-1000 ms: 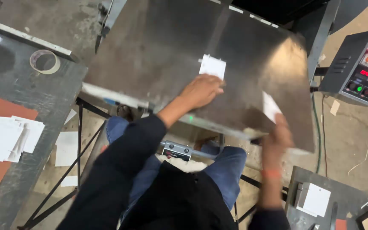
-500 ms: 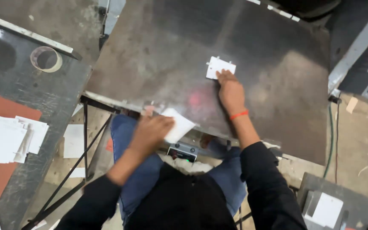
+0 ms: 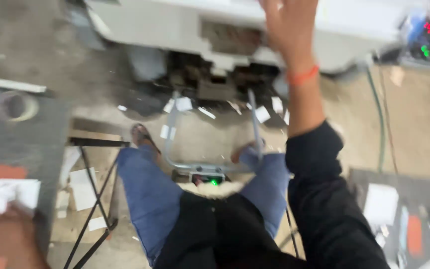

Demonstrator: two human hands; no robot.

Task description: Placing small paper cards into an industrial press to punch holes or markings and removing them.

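Head view: right hand (image 3: 289, 25), fingers spread and released, reaches up to the pale flat machine plate (image 3: 175, 25); left hand (image 3: 3, 236), blurred, grip state unclear, rests on white paper stack (image 3: 6, 192) at the bench (image 3: 26, 144).

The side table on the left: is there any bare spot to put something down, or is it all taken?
The dark side table is bare between the tape roll and the white paper stack. Its near end is crowded: the stack lies there with the left hand on it. The right hand is raised by the machine.
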